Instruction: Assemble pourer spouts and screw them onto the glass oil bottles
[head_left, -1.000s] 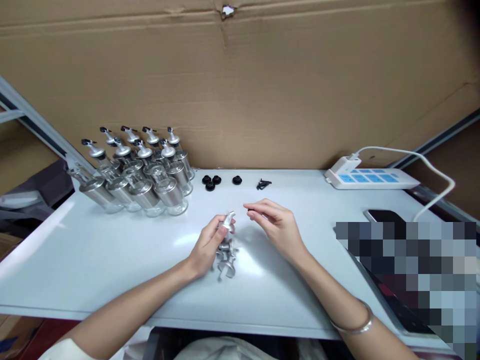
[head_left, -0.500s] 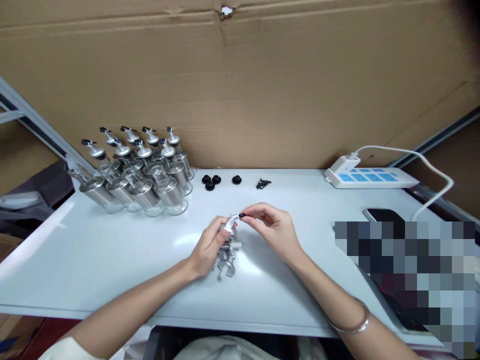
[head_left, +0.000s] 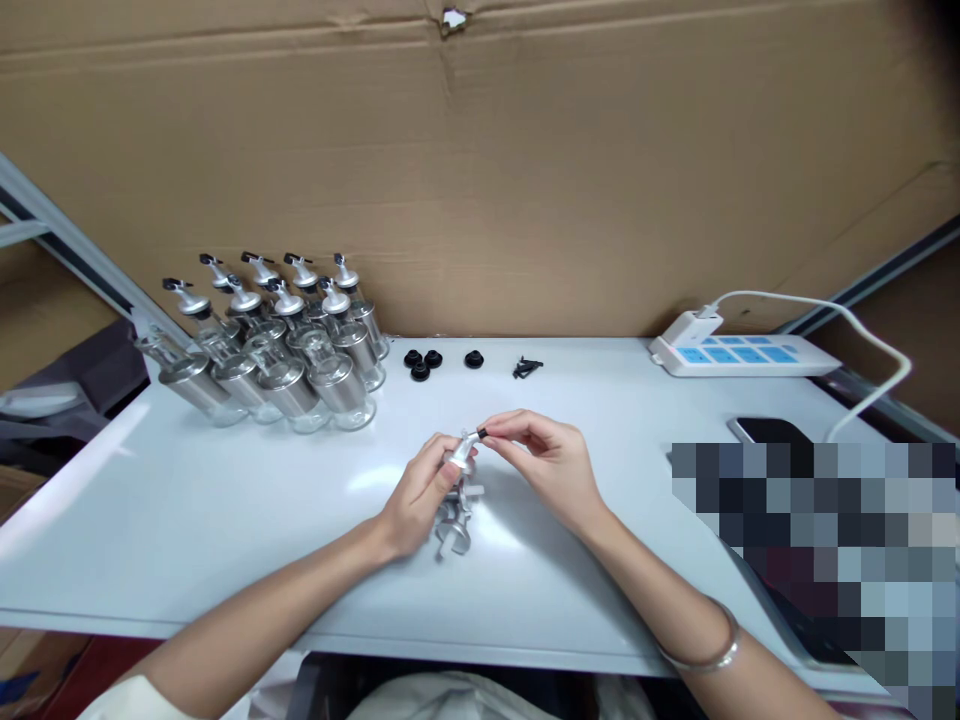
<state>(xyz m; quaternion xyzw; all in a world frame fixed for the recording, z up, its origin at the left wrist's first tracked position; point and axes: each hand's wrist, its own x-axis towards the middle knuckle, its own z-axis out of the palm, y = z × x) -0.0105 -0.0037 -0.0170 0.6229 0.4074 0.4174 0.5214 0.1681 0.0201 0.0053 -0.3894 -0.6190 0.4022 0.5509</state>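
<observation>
My left hand (head_left: 422,495) is closed around a silver pourer spout (head_left: 466,449), its tip tilted up to the right. Between thumb and forefinger, my right hand (head_left: 551,460) pinches a small black cap (head_left: 482,434) at the tip of that spout. Whether the cap sits fully on the tip, I cannot tell. More silver pourer spouts (head_left: 454,535) lie on the table just below the left hand, partly hidden by it. Farther back are several black ring-shaped stoppers (head_left: 420,371) and a little pile of thin black pieces (head_left: 528,367).
Several glass bottles with metal sleeves (head_left: 291,388) stand at the left, most topped with pourers. A white power strip (head_left: 750,355) with a plugged-in charger and cable lies at back right. A phone (head_left: 772,431) and a blurred-out area are at right. Cardboard (head_left: 480,180) walls the back.
The black cap and the spout tip have come together, with the right fingers slightly lower. The left hand has hardly moved.
</observation>
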